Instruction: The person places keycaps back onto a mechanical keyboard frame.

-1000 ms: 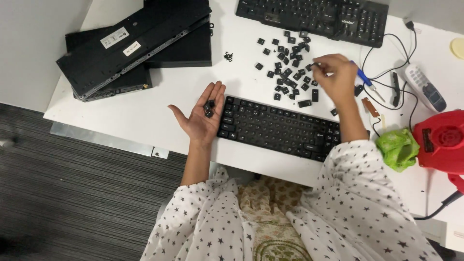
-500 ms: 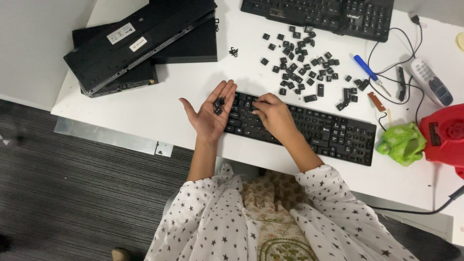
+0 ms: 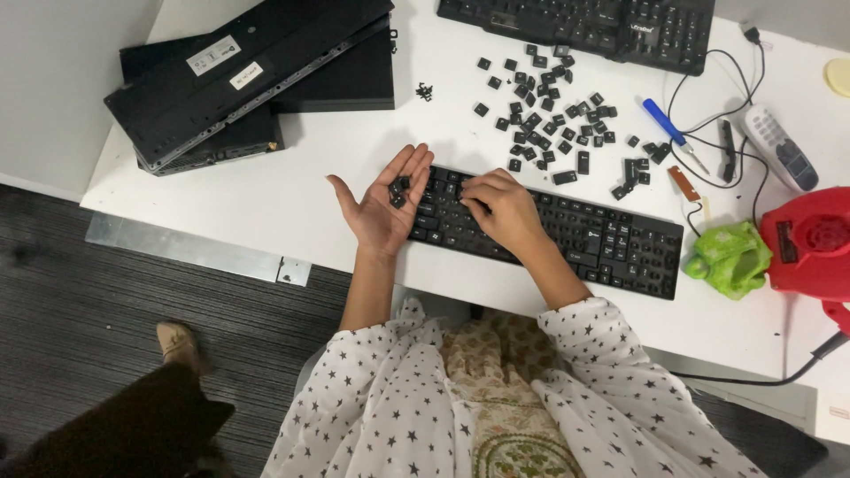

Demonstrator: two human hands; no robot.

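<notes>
L hand (image 3: 385,208) is lying palm-up & open at the L end of the near black keyboard (image 3: 567,235), fingers spread and pointing up-right toward the far side of the desk. It's cupping a few loose black keycaps (image 3: 396,192) in the palm, not gripping them, just cradling.

R hand (image 3: 500,208) is resting knuckles-up on the keyboard's L section, fingers curled down and pressing at the keys near the upper L corner. Can't tell whether it's pinching a cap, since the fingertips are hidden under the hand.

Keyboard is sitting on the white desk (image 3: 301,195) close to the person's edge, w/ its long axis running L-R & tilting slightly, R end nearer the body. Keys are facing up.

Beyond it, a scatter of removed keycaps (image 3: 549,133) is lying loose btwn this keyboard and a 2nd black keyboard (image 3: 584,26) at the far edge. Stacked black flat units (image 3: 248,80) are sitting far L. To the R: blue-handled screwdriver (image 3: 664,122), green cloth (image 3: 730,258), red blower (image 3: 815,243), all well apart from both hands.
</notes>
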